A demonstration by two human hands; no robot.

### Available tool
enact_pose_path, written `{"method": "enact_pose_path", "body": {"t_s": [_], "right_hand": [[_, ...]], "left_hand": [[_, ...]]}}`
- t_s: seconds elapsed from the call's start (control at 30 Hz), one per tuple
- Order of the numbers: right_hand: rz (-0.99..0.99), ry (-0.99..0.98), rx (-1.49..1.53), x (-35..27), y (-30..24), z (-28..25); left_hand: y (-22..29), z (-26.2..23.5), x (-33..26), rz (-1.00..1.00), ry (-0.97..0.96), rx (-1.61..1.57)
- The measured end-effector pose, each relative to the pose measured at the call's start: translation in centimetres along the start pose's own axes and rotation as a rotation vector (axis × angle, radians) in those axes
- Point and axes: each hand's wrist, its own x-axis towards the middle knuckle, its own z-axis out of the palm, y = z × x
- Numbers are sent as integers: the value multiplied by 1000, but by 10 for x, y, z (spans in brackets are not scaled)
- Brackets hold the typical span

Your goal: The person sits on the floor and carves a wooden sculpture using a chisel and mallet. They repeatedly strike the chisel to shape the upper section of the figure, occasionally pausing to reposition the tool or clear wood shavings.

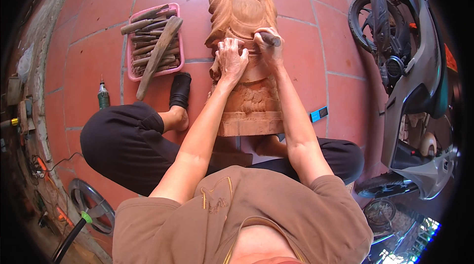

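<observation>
The person is sitting on the tiled floor [94, 56] with legs spread, and the wooden carving [247, 66] is lying lengthwise between them, its flat base [252, 127] nearest the body and its rounded top pointing far away. Both forearms are reaching forward over the base, so the hands are meeting about halfway up the carving.

The left hand [231, 57] is lying palm-down on the left side of the carving, fingers loosely bent and pressing on the wood, with a ring on one finger; it is gripping nothing, only steadying. Just to its right, nearly touching it, the right hand [269, 44] is clenching a chisel [270, 40] by its wooden handle, whose end is sticking out to the right of the fist. The blade is hidden under the fingers.

The carving is showing pale reddish-brown raw wood, with shallow relief figures cut near the base and deep wavy ridges running along its left edge further out.

Further left, a black sock [180, 90] is sitting by the bare foot, and a green rotary tool [103, 96] is lying on the floor. Beyond them a pink tray [132, 42] is holding many chisels, with a long wooden mallet [159, 56] resting across it. On the right a small blue phone [319, 114] is lying near a parked scooter [410, 81].
</observation>
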Motion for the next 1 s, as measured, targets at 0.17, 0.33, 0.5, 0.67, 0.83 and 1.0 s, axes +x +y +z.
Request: {"method": "enact_pose_path", "body": {"t_s": [0.17, 0.33, 0.5, 0.67, 0.83, 1.0], "right_hand": [[383, -199, 397, 15, 10, -13], [89, -27, 149, 22, 19, -4], [14, -76, -18, 3, -6, 0], [348, -56, 442, 18, 7, -8], [-5, 65, -66, 7, -5, 6], [233, -160, 244, 12, -3, -5]], "left_hand": [[-2, 0, -1, 0, -5, 5], [2, 2, -2, 7, -16, 5], [-2, -1, 0, -12, -15, 18], [3, -2, -1, 7, -29, -1], [1, -1, -2, -1, -23, 7], [-2, 0, 2, -5, -2, 7]]}}
